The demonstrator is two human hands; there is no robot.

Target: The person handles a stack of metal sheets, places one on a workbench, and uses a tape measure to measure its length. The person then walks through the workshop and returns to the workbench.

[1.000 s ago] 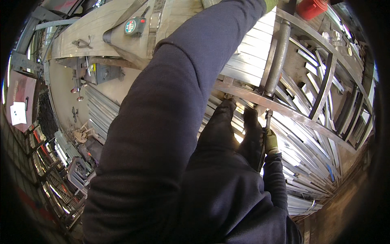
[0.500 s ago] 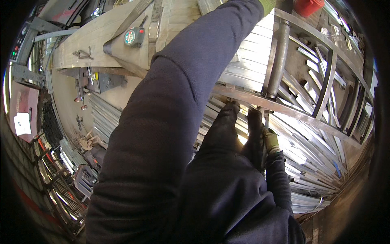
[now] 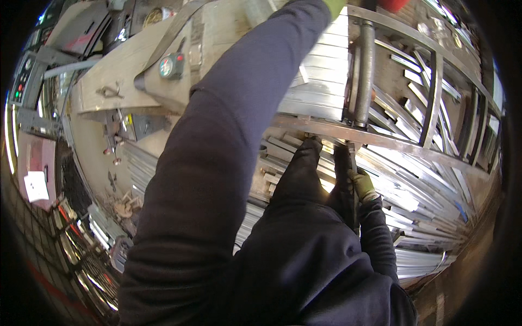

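My left arm reaches far forward across the workbench. At the top edge, only the green-gloved wrist part of my left hand (image 3: 334,6) shows, and its fingers are cut off by the frame. Under the forearm and to its right, silvery metal profiles (image 3: 321,92) lie side by side on the bench. Down beside my right leg, my right hand (image 3: 363,186), in a green glove, is closed around a dark upright bar (image 3: 353,157). That bar stands below the bench's front rail (image 3: 326,127).
A tape measure (image 3: 172,66), a grey strap (image 3: 163,46) and a bent metal hook (image 3: 110,90) lie on the bench. To the right is a roller frame (image 3: 365,70). Many loose metal profiles (image 3: 413,185) fill the floor below. White paper (image 3: 36,186) rests at far left.
The view has shifted slightly, so bench and rollers sit a little further left. My left arm stays stretched over the bench, and my right hand keeps its place at the dark bar.
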